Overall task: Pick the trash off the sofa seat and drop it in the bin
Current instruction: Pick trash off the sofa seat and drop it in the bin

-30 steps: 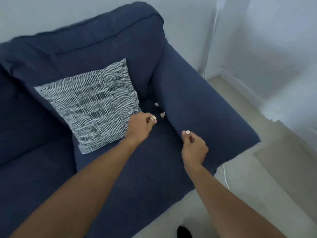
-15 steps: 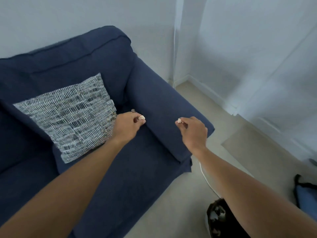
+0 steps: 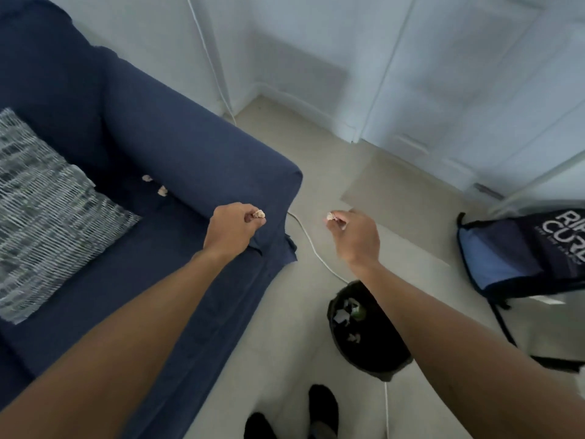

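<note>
My left hand (image 3: 232,228) pinches a small pale scrap of trash (image 3: 259,213) above the front of the sofa's right armrest (image 3: 202,153). My right hand (image 3: 354,237) pinches another small scrap (image 3: 330,216) over the floor, beyond the armrest. Two more pale scraps (image 3: 155,184) lie on the navy sofa seat, in the corner beside the armrest. The black bin (image 3: 370,353) stands on the floor under my right forearm, with paper bits inside.
A grey and white patterned cushion (image 3: 47,217) rests on the seat at left. A white cable (image 3: 311,248) runs across the beige floor past the bin. A blue backpack (image 3: 522,255) lies at right. My two dark-socked feet (image 3: 291,413) are at the bottom.
Both hands, each holding a scrap, have left the seat corner and moved right past the armrest. My view has swung right, bringing the bin and backpack into sight.
</note>
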A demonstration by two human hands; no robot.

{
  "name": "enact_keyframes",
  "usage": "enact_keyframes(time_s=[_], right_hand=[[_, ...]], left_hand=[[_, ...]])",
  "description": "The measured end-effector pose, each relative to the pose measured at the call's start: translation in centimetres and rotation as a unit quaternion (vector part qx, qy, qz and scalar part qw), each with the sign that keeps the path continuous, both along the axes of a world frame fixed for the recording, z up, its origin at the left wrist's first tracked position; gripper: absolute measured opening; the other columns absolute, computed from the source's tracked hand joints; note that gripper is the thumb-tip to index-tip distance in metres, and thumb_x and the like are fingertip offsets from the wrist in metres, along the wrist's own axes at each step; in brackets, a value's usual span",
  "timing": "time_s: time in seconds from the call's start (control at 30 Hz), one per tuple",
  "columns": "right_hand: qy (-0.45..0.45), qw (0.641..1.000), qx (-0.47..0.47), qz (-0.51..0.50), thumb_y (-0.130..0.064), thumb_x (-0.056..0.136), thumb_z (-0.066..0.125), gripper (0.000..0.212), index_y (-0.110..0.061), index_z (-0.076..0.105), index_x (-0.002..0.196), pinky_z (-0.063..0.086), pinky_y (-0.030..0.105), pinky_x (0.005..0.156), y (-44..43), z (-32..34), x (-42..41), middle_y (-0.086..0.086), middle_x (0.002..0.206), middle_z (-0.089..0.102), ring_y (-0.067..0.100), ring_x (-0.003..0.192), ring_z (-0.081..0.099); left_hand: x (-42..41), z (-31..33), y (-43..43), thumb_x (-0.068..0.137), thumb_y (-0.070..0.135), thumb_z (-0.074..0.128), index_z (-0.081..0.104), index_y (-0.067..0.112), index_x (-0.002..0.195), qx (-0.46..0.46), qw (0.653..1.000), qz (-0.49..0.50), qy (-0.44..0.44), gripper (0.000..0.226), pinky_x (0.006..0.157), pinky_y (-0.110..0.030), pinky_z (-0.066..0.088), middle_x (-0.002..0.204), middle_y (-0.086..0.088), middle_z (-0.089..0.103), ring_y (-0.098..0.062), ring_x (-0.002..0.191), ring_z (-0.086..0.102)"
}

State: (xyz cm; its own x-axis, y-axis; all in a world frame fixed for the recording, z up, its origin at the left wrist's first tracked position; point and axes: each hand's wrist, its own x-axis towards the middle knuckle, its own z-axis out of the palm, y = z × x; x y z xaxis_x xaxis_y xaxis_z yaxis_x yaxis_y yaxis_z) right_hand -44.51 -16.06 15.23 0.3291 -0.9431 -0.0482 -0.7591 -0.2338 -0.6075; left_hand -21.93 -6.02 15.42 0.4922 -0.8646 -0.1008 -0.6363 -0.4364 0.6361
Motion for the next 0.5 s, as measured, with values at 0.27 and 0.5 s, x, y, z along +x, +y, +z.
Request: enact_keyframes(time_s=[0.27,0.5], right_hand=[[0.059,0.994,0.052,-0.082,-0.038,0.097,0.061,0.026,-0.020,0.075,0.086,0.041,0.033,0.065,2.9,-7.0,-12.6,-0.004,0.077,0.058,0.021,0.073,0.056],[0.122,0.983,0.091,-0.099,-0.038,0.098,0.059,0.024,-0.023,0.074,0.088,0.040,0.034,0.067,5.8,-11.2,-20.2,-0.004,0.079,0.054,0.025,0.082,0.060]], left_hand=[[-11.5,-6.5,-1.9,0.087,0.024,0.070,0.069,0.015,0.072,0.058,0.993,-0.098,0.030,0.018,0.057,-0.018,0.038,0.065,0.008,0.059,-0.005,0.063,0.056],[-18.6,-10.3,-1.4,0.088,0.033,0.070,0.076,0.019,0.090,0.103,0.980,-0.168,0.039,0.015,0.071,-0.035,0.055,0.077,0.003,0.070,-0.015,0.073,0.064]])
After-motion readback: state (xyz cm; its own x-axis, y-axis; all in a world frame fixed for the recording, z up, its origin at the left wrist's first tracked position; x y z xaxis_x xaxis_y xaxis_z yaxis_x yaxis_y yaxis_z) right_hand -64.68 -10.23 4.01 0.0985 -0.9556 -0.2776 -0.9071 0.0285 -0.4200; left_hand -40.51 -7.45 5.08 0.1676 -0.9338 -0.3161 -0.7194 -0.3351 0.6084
